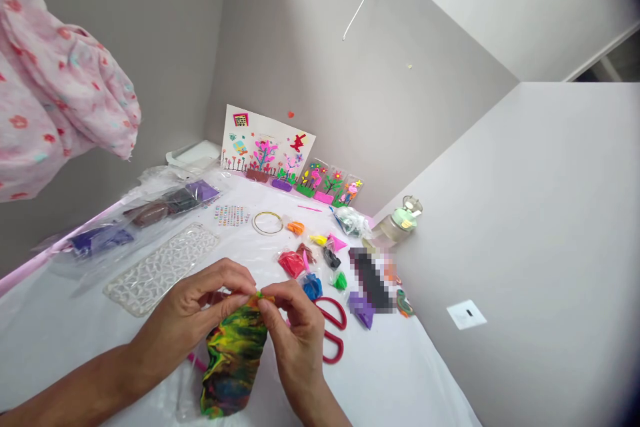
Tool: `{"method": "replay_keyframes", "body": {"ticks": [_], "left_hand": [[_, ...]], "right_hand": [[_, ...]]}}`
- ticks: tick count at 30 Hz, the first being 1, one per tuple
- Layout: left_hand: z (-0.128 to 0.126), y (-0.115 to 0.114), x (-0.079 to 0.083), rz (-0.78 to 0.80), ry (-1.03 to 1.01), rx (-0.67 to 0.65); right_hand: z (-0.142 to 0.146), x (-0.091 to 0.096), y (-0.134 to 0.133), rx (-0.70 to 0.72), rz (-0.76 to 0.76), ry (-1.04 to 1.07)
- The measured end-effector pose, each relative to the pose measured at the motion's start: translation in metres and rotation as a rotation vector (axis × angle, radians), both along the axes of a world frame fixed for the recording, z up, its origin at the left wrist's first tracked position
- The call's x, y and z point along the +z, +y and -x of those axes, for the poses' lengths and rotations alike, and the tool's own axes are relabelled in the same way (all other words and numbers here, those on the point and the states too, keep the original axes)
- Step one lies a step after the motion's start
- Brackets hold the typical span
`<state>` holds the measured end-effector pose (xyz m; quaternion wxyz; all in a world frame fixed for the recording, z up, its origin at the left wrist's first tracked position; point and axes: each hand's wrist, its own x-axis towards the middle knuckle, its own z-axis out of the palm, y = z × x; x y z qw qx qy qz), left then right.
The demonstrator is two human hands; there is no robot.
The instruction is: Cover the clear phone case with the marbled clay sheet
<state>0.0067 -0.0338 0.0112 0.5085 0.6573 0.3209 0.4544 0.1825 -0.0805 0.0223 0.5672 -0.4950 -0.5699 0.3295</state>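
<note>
Head view: hands point(250, 313) hide clay slab point(233, 360) top.

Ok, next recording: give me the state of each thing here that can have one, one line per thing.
left hand: pinching the top edge of the clay sheet.
right hand: pinching that same edge, close to the left.
clay sheet: multicoloured, marbled, held up, lower end near the table.
scissors: red handles, lying on the table, blades hidden.
tape roll: lying flat.
clear textured tray: lying flat, nothing in it.
painted card: propped against the wall.

Left hand point(200, 307), right hand point(295, 327) — fingertips pinched together
</note>
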Motion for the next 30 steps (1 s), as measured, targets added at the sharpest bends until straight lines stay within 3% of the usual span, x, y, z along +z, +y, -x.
{"method": "replay_keyframes", "body": {"ticks": [3,8,16,25,30], "left_hand": [[-0.0006,-0.0016,0.0006,0.042,-0.021,0.034],[-0.002,-0.0026,0.0045,-0.061,-0.026,0.022],[-0.0027,-0.0039,0.0003,-0.098,-0.026,0.02],[-0.0021,-0.0063,-0.003,-0.122,-0.006,0.015],[-0.0001,-0.0052,-0.0054,0.012,0.023,0.026]], "right_hand": [[-0.0007,0.0001,0.0009,0.004,-0.006,-0.02],[-0.0005,-0.0001,0.0013,0.029,-0.08,-0.025],[0.0013,0.0025,0.0004,-0.009,-0.11,-0.068],[0.0011,-0.0019,-0.0002,-0.019,-0.064,-0.038],[0.0014,-0.0005,-0.0008,0.004,0.013,-0.004]]}}
